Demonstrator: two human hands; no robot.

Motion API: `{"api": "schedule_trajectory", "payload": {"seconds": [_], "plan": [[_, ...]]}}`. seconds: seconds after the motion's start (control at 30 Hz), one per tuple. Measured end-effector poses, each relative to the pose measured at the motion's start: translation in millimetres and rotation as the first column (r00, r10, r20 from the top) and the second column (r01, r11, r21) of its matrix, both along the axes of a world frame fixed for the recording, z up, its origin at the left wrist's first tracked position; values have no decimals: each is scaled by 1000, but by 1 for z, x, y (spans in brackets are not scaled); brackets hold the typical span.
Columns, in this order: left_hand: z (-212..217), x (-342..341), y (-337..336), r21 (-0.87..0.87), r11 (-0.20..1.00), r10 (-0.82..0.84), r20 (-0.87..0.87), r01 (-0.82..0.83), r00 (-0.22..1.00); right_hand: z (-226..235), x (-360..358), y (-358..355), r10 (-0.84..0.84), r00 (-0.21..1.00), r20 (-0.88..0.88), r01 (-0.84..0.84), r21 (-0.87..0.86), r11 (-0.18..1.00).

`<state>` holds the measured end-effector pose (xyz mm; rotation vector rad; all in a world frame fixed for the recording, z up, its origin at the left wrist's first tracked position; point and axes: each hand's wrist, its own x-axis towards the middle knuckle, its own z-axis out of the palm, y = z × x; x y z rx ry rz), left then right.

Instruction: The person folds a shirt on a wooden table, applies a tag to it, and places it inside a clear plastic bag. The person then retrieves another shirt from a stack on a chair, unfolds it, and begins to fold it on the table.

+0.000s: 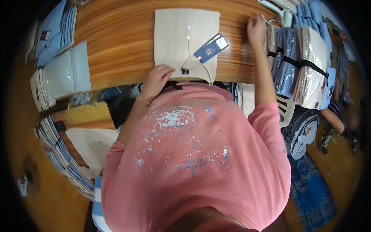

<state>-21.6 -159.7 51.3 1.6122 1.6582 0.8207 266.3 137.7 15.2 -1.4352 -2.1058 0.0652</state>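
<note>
While the long brown wooden table (116, 46) holds it, the folded cream cloth shirt (181, 34) points away from you. Your left hand (156, 79) lies flat on its collar, holding nothing. Your right hand (256, 31) touches the strapped bundle of bagged shirts (297, 65); its fingers look curled.

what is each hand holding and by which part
Left hand presses the collar end of the folded beige shirt. Right hand touches the bundled packaged shirts; grip unclear.
</note>
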Motion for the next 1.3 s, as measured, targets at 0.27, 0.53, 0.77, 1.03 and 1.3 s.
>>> {"api": "schedule_trajectory", "payload": {"seconds": [0.27, 0.53, 0.77, 1.03, 1.3], "plan": [[-20, 16, -19, 78, 985, 164, -98, -156, 982, -44, -2, 27, 9, 966, 258, 57, -248, 967], [-32, 32, -32, 206, 947, 278, -133, -248, 951, -50, -13, -10, 123, 955, 271, -83, -154, 985], [-45, 46, -35, 352, 879, 412, -218, -322, 885, -45, -6, -17, 61, 962, 267, -47, -59, 997], [-58, 49, -39, 462, 837, 438, -248, -292, 864, -44, -13, 6, -14, 986, 168, 39, -149, 988], [-51, 43, -36, 305, 894, 400, -214, -328, 891, 13, -41, -63, 263, 776, -573, -445, -202, 873]]}}
